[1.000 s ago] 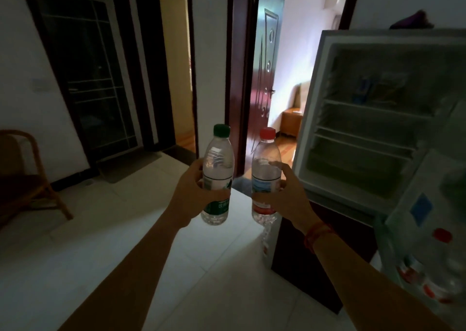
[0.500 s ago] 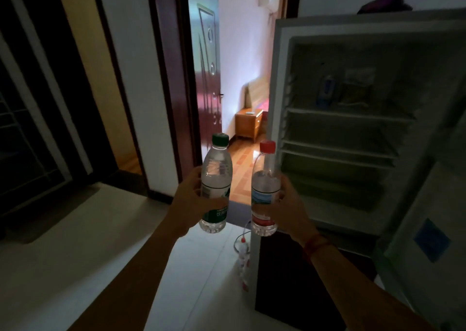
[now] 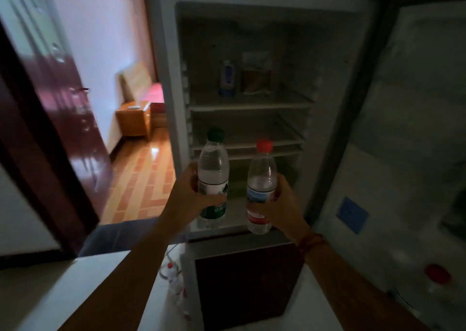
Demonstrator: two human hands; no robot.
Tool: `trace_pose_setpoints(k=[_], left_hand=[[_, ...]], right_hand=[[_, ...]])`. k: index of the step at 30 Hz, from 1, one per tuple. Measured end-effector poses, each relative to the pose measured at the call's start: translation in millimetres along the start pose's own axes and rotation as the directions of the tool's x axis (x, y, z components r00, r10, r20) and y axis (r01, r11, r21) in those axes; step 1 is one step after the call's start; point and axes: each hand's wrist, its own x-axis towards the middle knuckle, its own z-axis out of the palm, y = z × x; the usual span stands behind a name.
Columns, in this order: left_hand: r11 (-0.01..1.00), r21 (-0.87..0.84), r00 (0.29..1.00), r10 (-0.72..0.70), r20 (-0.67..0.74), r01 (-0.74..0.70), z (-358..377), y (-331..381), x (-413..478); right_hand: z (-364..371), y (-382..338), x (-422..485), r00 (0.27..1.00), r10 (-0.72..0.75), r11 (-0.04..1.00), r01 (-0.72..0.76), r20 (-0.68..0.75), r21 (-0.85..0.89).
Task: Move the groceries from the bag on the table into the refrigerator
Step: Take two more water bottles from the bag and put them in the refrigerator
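Fingers and thumb of the left hand curl round a green-capped water bottle, gripping it at the label. The right hand, a red band on its wrist, grips a red-capped water bottle the same way. Both bottles are upright, side by side and apart, held in front of the open refrigerator at the level of its lower shelves and not yet inside. On the top shelf a small blue-labelled bottle stands just beside a packet. The refrigerator door hangs open on the right, bearing a blue sticker, with another red-capped bottle low in it.
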Motion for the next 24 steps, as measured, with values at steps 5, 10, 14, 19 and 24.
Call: trace_pose_setpoints(k=[5, 10, 14, 19, 24], left_hand=[[0.999, -0.047, 0.970, 0.028, 0.243, -0.017, 30.4, -16.0, 61.2], [0.990, -0.127, 0.896, 0.005, 0.443, 0.058, 67.9, -20.7, 97.3], [0.980, -0.176, 0.824, 0.024, 0.566, 0.093, 113.6, -23.7, 107.2], [0.977, -0.208, 0.706, 0.111, 0.699, 0.052, 169.4, -15.4, 93.5], [0.970, -0.237, 0.621, 0.158, 0.768, 0.046, 205.2, -13.2, 76.7]], right_hand=[[-13.0, 13.3, 12.0, 0.966, 0.064, 0.993, -0.088, -0.251, -0.084], [-30.4, 20.1, -1.3, 0.873, 0.139, 0.961, -0.232, -0.468, -0.147], [-53.5, 27.6, -30.6, 0.773, 0.156, 0.942, -0.303, -0.615, -0.141], [-81.4, 31.3, -75.5, 0.656, 0.188, 0.897, -0.418, -0.731, -0.145], [-101.6, 33.2, -108.3, 0.570, 0.184, 0.891, -0.440, -0.801, -0.109]])
